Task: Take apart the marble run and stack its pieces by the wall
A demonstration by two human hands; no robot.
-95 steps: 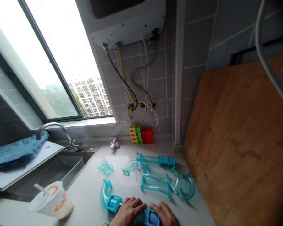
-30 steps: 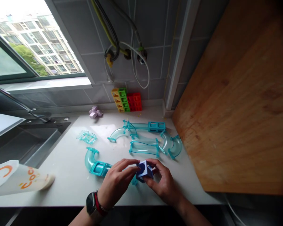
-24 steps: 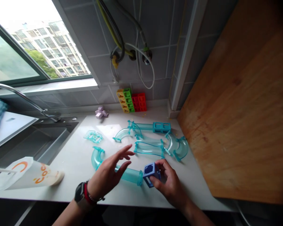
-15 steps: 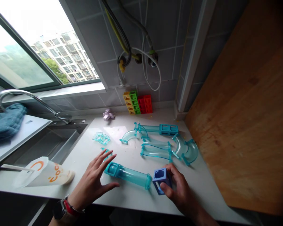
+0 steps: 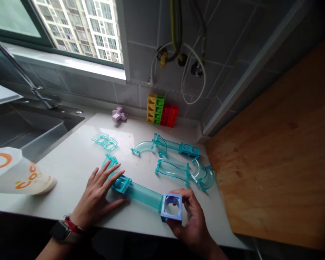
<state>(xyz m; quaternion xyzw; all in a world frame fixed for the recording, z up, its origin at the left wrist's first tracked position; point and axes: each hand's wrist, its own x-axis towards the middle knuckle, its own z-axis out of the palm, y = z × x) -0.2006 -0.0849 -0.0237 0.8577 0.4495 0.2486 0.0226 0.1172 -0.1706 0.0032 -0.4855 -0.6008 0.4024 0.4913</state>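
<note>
In my right hand (image 5: 191, 218) is a blue-purple hollow cube block (image 5: 172, 207) with a round hole facing up. The block meets the right end of a clear teal tube (image 5: 146, 195) lying along the counter's front; whether they are joined I cannot tell. My left hand (image 5: 99, 195) is spread, its fingers over a teal square connector (image 5: 121, 183) at the tube's left end. Beyond those fingertips, a teal curved piece (image 5: 109, 160) is partly hidden. Further back lie a wavy teal channel (image 5: 173, 169), a curved tube (image 5: 204, 176) and a straight tube with square connectors (image 5: 189, 149).
Flat teal frames (image 5: 104, 141) and a lilac block cluster (image 5: 119, 115) lie to the left. Yellow, green and red blocks (image 5: 162, 110) stand against the tiled wall. A drink cup (image 5: 24, 173) leans at the left, near the sink (image 5: 43, 126). A wooden panel (image 5: 273, 155) borders the right.
My right hand has brought the blue-purple block left to the tube's end and turned its round hole upward. My left hand has moved onto the connector. The camera view has shifted closer.
</note>
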